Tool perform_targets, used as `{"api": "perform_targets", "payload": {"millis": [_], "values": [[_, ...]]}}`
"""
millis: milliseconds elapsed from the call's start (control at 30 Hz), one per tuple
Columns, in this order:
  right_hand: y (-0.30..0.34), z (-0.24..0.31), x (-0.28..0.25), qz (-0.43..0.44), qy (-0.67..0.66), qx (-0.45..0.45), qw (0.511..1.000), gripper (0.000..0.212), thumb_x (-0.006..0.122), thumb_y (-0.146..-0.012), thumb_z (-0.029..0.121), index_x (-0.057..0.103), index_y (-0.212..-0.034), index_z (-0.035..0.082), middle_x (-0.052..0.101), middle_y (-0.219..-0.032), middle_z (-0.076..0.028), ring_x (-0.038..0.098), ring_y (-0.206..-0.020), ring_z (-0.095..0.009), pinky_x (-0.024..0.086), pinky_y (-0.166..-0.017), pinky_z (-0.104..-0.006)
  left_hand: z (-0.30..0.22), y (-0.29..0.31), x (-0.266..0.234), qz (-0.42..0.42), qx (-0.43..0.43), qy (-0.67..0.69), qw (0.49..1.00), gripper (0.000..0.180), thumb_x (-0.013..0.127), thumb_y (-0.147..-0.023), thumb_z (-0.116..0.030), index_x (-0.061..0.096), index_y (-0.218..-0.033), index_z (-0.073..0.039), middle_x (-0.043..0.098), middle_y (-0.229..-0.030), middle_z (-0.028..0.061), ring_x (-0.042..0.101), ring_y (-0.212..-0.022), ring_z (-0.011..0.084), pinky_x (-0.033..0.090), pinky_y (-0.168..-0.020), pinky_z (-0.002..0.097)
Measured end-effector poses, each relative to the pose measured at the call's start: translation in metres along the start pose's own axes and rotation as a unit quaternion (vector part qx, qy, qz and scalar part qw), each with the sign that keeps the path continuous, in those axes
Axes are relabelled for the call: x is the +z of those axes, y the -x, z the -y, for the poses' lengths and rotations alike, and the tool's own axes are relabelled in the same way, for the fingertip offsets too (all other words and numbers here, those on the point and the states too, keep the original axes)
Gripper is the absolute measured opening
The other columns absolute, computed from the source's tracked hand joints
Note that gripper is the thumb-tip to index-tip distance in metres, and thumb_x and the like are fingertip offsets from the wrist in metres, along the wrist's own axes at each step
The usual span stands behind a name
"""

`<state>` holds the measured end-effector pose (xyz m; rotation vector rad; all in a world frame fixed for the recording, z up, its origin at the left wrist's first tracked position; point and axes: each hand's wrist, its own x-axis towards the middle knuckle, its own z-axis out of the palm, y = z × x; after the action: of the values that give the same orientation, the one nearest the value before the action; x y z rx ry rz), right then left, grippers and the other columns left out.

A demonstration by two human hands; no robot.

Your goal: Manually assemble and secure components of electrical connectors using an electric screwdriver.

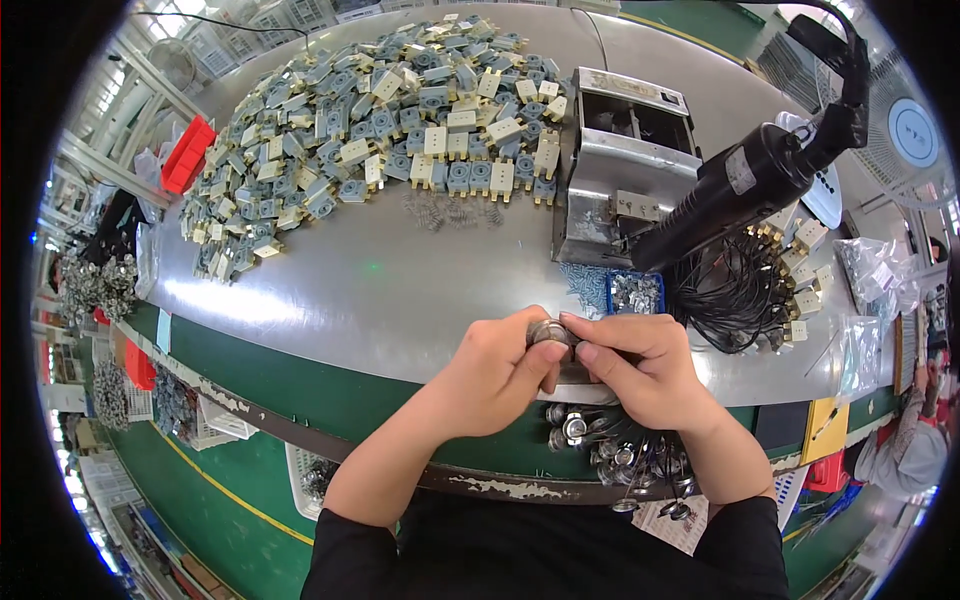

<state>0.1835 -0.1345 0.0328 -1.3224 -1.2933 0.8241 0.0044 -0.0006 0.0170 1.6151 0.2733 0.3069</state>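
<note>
Near the table's front edge, my left hand is closed around a small round metal part, its thumb across the front. The fingertips of my right hand are pinched together at the part's right side. Whatever lies between those fingertips is hidden. Just below my hands, a bunch of shiny round metal parts on black cables hangs at the table edge. Beyond them stands a blue tray of small metal pieces, beside a scatter of tiny bluish pieces.
Grey and cream blocks form a large heap at the back left, with loose springs before it. A metal machine and a slanted black cylindrical tool stand at right, near coiled black cables. Plastic bags lie farther right.
</note>
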Motion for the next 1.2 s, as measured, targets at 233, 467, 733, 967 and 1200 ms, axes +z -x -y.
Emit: {"api": "perform_targets", "payload": {"millis": [233, 467, 733, 967, 1200], "values": [[-0.010, 0.001, -0.002, 0.029, 0.057, -0.045, 0.997, 0.035, 0.066, -0.098, -0.003, 0.072, -0.132, -0.001, 0.071, -0.080, -0.008, 0.064, -0.068, -0.013, 0.050, -0.063, -0.0277, 0.004, 0.001, 0.004, -0.072, 0.061, -0.109, 0.990, 0.032, 0.052, -0.114, -0.030, 0.055, -0.103, 0.000, 0.062, -0.066, 0.0028, 0.061, -0.057, 0.0106, 0.047, -0.052, 0.0300], [-0.003, 0.004, -0.009, 0.050, 0.042, -0.001, 0.998, 0.035, 0.067, -0.096, -0.002, 0.074, -0.130, 0.000, 0.072, -0.079, -0.007, 0.063, -0.065, -0.012, 0.049, -0.059, -0.0274, 0.015, 0.006, 0.009, 0.047, -0.063, 0.260, 0.962, 0.041, 0.042, -0.116, -0.039, 0.057, -0.118, -0.001, 0.061, -0.066, 0.0025, 0.055, -0.055, 0.0085, 0.045, -0.053, 0.0244], [0.001, 0.005, -0.006, 0.084, 0.012, 0.048, 0.995, 0.033, 0.067, -0.097, 0.000, 0.075, -0.128, -0.001, 0.072, -0.080, -0.006, 0.057, -0.065, -0.007, 0.045, -0.058, -0.0247, 0.020, 0.018, -0.003, 0.129, -0.093, 0.255, 0.954, 0.049, 0.039, -0.116, -0.042, 0.055, -0.129, 0.002, 0.064, -0.071, 0.0048, 0.058, -0.060, 0.0081, 0.047, -0.054, 0.0236], [0.012, 0.011, -0.033, 0.092, 0.289, 0.117, 0.946, 0.058, 0.077, -0.083, 0.001, 0.064, -0.140, 0.001, 0.070, -0.089, -0.012, 0.064, -0.079, -0.021, 0.051, -0.072, -0.0335, 0.035, 0.046, -0.107, -0.303, 0.090, -0.504, 0.804, 0.011, 0.068, -0.090, -0.011, 0.072, -0.101, -0.009, 0.075, -0.094, 0.0120, 0.072, -0.087, 0.0363, 0.058, -0.080, 0.0478], [0.015, -0.012, -0.037, 0.005, 0.426, 0.039, 0.904, 0.035, 0.073, -0.078, -0.001, 0.072, -0.112, -0.003, 0.063, -0.108, -0.019, 0.064, -0.097, -0.042, 0.052, -0.088, -0.0468, 0.066, 0.114, -0.255, -0.404, -0.084, -0.720, 0.559, 0.029, 0.068, -0.094, -0.013, 0.070, -0.122, -0.005, 0.065, -0.137, 0.0141, 0.056, -0.130, 0.0361, 0.046, -0.109, 0.0490]]}}
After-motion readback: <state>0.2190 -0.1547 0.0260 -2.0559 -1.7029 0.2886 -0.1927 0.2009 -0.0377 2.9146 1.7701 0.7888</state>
